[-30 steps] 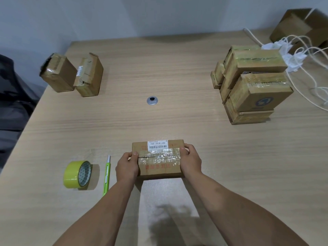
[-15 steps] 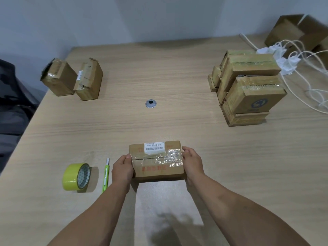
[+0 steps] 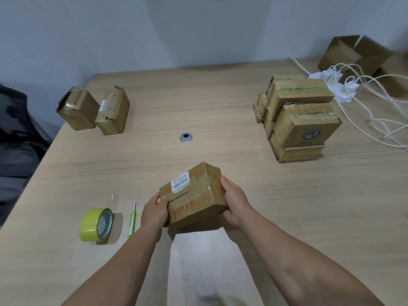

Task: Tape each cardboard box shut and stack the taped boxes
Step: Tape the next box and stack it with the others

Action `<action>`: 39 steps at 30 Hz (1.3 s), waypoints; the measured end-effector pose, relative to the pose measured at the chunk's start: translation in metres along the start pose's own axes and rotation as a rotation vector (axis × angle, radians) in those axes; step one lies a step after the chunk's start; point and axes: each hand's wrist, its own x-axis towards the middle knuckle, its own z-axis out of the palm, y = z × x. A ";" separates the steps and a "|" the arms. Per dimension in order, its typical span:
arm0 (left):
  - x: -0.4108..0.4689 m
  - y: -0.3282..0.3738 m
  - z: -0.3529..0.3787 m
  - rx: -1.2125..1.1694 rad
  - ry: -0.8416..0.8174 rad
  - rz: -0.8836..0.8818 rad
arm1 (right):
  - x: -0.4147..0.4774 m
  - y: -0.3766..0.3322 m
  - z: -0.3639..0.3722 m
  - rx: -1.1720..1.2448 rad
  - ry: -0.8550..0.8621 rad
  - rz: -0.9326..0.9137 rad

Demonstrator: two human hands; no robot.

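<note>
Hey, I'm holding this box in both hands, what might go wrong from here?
The box is tilted between the left hand and right hand, and its top seam gapes near the left end, so the flaps may spring open. The stack of taped boxes on the right looks uneven; one more box might tip it toward the white chargers.

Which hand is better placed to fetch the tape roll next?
Left. The yellow tape roll and green cutter lie just beside the left hand; the right hand holds the opposite end of the cardboard box, farther away.
</note>
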 end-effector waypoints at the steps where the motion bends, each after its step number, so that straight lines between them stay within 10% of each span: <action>1: -0.003 0.004 0.001 0.019 0.018 0.016 | -0.002 -0.006 0.004 -0.057 0.004 -0.037; 12: -0.028 0.060 0.012 -0.183 -0.004 0.279 | -0.020 -0.020 0.054 -0.623 0.062 -0.455; 39: -0.020 0.062 0.008 0.174 0.115 0.446 | -0.008 -0.013 0.067 -0.789 0.103 -0.477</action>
